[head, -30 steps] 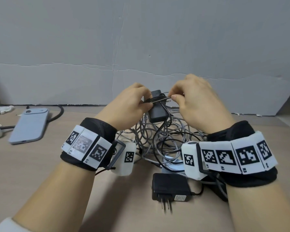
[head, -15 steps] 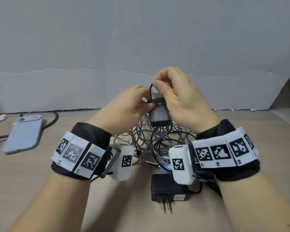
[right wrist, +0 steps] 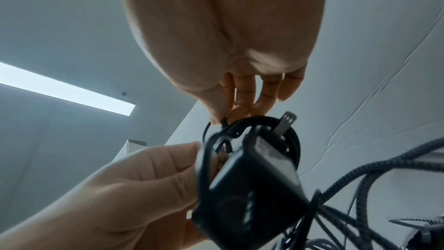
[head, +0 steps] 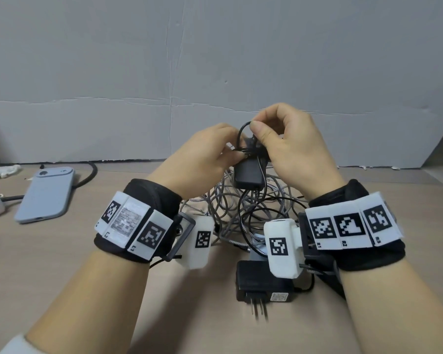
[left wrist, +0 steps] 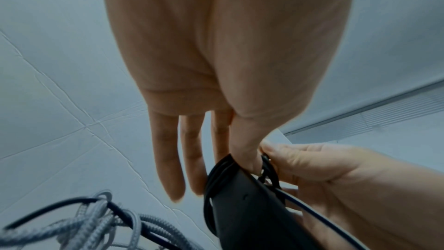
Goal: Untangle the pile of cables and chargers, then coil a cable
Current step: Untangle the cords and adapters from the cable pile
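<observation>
Early untangling: black rectangular plastic charger [head: 248,172] was lifted above the pile, thin black cable [head: 241,131] wrapped around its prong end.

Left hand [head: 202,162] gripped the charger's prong end between thumb and fingers, outer fingers straight; right hand [head: 289,146] pinched a loop of the thin black cable between thumb and forefinger, apparently working it off the prongs. Grey braided cables [head: 230,208] were knotted below on the tan wooden table [head: 62,251]; second black wall adapter [head: 264,287] lay nearer, beside the pile. Nothing was coiled yet (judging from the mess, most work remained). Pale grey creased wall [head: 164,72] stood behind; grey smartphone [head: 46,195] lay at left.
</observation>
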Available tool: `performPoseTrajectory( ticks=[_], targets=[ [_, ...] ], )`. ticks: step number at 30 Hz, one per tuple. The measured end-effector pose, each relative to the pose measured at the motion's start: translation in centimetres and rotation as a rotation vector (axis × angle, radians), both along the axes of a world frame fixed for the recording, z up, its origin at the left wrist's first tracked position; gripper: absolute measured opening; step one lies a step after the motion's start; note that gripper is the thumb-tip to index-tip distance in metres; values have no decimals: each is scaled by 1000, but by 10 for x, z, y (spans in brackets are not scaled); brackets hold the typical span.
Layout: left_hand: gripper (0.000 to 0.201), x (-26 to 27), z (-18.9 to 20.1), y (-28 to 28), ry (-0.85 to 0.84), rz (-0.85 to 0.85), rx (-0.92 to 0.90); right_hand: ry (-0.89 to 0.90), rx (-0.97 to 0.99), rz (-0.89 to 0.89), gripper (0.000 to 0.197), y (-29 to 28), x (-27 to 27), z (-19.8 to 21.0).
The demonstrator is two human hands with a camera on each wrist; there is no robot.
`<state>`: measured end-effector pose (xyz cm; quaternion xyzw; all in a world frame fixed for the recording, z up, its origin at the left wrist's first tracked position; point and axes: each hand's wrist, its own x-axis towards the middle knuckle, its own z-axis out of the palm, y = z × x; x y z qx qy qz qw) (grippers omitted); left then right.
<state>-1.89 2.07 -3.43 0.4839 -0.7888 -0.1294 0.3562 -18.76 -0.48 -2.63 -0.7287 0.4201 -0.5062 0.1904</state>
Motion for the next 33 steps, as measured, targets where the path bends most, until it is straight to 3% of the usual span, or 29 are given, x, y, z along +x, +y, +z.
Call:
performPoseTrajectory(
  ticks=[8, 16, 24, 33],
  targets=[
    [10, -3, -3, -3, 19, 6, -38, 74, 53, -68, 11, -3, -8, -3],
    [7, -4, -4, -4, 33, 15, -38, 148, 101, -6, 8, -6, -16, 0],
    [8, 8, -4, -12, 345, 200, -62, 105, 92, 17, 18, 2, -12, 5],
    [23, 4, -4, -9, 324, 203, -47, 206, 125, 57, 33, 3, -3, -3]
  ],
)
